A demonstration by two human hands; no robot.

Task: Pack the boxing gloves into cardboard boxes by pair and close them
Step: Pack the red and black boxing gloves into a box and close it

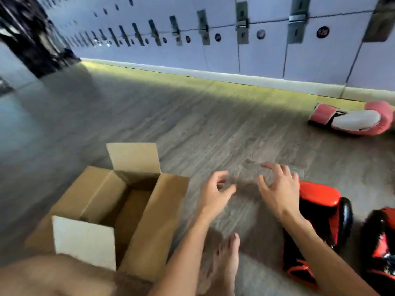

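Both hands hover just above the floor (192, 124) in the middle of the scene, side by side and a little apart. The left hand (215, 189) has its fingers loosely curled with nothing in them. The right hand (277, 189) is spread, its fingers bent and relaxed, and it also holds nothing. Neither touches a glove or the box. The cardboard box (156, 221) stands to the left of the hands with all four flaps open. One flap stands upright at the far end, a pale one points toward the near side, and the two long ones are folded outward. No glove shows in the part of the interior that can be seen. Just to the right of the right forearm lies a red and black boxing glove (320, 218) on the floor, partly hidden by the arm. A second red and black glove (382, 242) lies further right, cut off by the edge of the view. A pink and white boxing glove (354, 120) lies on its side well apart at the far right, near the foot of a row of pale lockers (256, 56) along the far wall. A bare foot (226, 261) rests on the floor between the forearms, and a bare leg (53, 276) fills the near left corner, in front of the box.
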